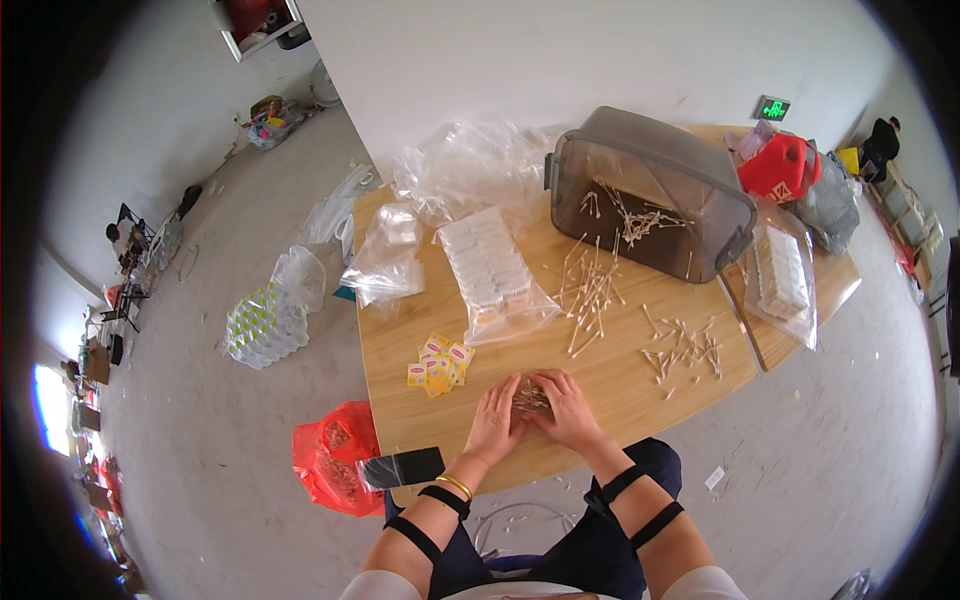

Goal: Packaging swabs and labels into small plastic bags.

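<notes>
Near the table's front edge, my left hand (494, 418) and my right hand (568, 412) curve around a small bundle of cotton swabs (531, 399) from both sides. Their fingertips almost meet at its far end. Whether a small container surrounds the bundle, I cannot tell. Left of my hands lie several small yellow and white cards (440, 364). Loose cotton swabs (592, 295) are strewn beyond my hands, and another scattering of swabs (685, 350) lies to the right. A clear bag of packed swabs (487, 265) rests farther back.
A grey plastic tub (640, 150) lies on its side at the back, swabs inside. Crumpled clear plastic (465, 170) sits left of it. To the right are another clear bag (783, 270) and a red jug (782, 168). A black phone (402, 468) overhangs the left corner above a red bag (335, 460).
</notes>
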Tool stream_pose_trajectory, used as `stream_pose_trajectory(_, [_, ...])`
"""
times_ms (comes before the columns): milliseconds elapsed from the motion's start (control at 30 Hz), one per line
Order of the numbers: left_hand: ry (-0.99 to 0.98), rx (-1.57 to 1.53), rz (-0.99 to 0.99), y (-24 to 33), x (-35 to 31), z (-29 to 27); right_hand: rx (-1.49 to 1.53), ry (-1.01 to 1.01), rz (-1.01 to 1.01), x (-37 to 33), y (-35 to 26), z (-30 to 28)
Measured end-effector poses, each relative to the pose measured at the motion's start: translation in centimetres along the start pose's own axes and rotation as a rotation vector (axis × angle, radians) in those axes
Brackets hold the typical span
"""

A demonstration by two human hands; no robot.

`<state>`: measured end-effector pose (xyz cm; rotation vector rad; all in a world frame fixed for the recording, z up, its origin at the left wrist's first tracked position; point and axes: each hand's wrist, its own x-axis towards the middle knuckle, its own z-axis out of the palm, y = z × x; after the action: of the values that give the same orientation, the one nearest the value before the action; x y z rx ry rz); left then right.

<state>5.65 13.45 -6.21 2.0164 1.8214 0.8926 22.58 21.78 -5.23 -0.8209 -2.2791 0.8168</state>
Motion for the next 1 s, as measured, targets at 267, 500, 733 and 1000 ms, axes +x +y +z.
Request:
stream_pose_trajectory(267, [0.033, 0.067, -0.093, -0.3, -0.4, -0.9, -0.046, 0.081, 0.023, 0.4, -0.4, 1.2])
stream_pose_trajectory(500, [0.020, -0.197, -0.124, 1.3, -1.0, 0.4, -0.239, 0.164, 0.153, 1.8, -2.0, 2.7])
stream_pose_trajectory(733, [0.097, -0.112, -0.182, 1.0, -1.8, -0.6, 0.186, 0.273, 0.424, 2.2, -0.8, -1.1])
stream_pose_trajectory(1000, [0.055, -0.112, -0.119, 0.2, -0.3, 2.4, -0.047, 0.150, 0.186, 4.7, 1.9, 0.5])
